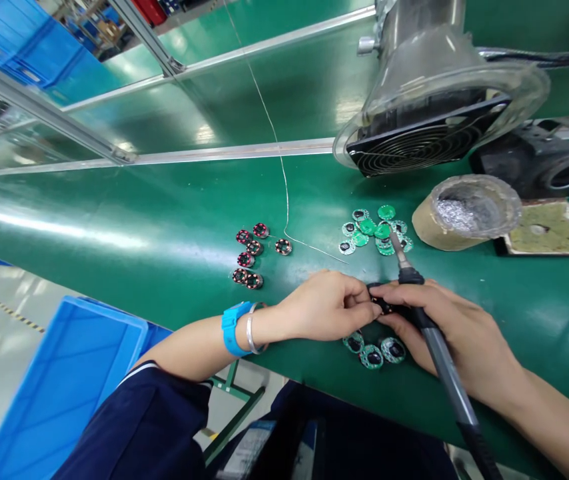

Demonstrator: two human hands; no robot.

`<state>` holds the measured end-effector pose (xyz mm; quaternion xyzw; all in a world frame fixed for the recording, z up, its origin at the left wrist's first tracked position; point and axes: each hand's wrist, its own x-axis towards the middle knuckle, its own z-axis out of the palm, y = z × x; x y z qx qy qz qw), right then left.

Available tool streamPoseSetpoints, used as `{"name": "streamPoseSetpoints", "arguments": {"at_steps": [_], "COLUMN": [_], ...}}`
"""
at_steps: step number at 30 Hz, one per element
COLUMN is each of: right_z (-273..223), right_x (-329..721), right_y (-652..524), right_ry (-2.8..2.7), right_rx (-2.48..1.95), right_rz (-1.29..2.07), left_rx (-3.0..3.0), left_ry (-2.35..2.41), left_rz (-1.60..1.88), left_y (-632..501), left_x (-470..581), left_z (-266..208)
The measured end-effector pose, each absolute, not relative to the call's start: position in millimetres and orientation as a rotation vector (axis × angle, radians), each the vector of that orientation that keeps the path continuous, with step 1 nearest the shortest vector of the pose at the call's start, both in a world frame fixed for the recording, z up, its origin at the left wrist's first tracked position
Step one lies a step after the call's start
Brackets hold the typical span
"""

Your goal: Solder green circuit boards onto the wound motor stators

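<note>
My left hand pinches a small dark round coil part between thumb and fingertips, mostly covered by the fingers. My right hand grips a soldering iron. Its fingertips also touch the coil part, and the iron's tip points up and away over the green bench. Just below the hands lie three round green circuit boards with dark centres. Beyond the iron's tip is a loose pile of similar round boards. Solder wire hangs down from above, its free end lying on the bench left of that pile.
Several copper-and-black ring coils stand to the left. At right are a tub with silvery scraps, a sponge tray and a dark iron holder. A fume extractor hood overhangs the bench. Blue crates sit lower left.
</note>
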<state>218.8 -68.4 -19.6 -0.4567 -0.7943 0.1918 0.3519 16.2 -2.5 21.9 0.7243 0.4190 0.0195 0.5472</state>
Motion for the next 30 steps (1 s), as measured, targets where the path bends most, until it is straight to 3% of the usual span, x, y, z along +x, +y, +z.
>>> {"name": "streamPoseSetpoints", "arguments": {"at_steps": [5, 11, 16, 20, 24, 30], "right_z": [-21, -20, -16, -10, -4, 6], "right_x": [218, 217, 216, 214, 207, 193], "right_y": [-66, -65, -66, -68, -72, -75], "right_ry": [-2.062, -2.002, -1.980, -1.931, -1.850, -1.818], "right_rx": [-1.137, -1.093, -1.124, -1.181, -1.315, -1.283], "right_rz": [0.529, 0.510, 0.396, 0.285, 0.055, -0.069], "left_rx": [1.403, 2.330, 2.481, 2.342, 1.760, 1.139], "left_ry": [0.881, 1.274, 1.212, 1.163, 0.981, 0.881], "left_rz": [0.003, 0.555, 0.430, 0.506, 0.686, 0.556], "left_y": [8, 32, 43, 39, 23, -6], "left_x": [6, 4, 6, 4, 8, 22], "left_z": [24, 11, -2, 4, 15, 31]}}
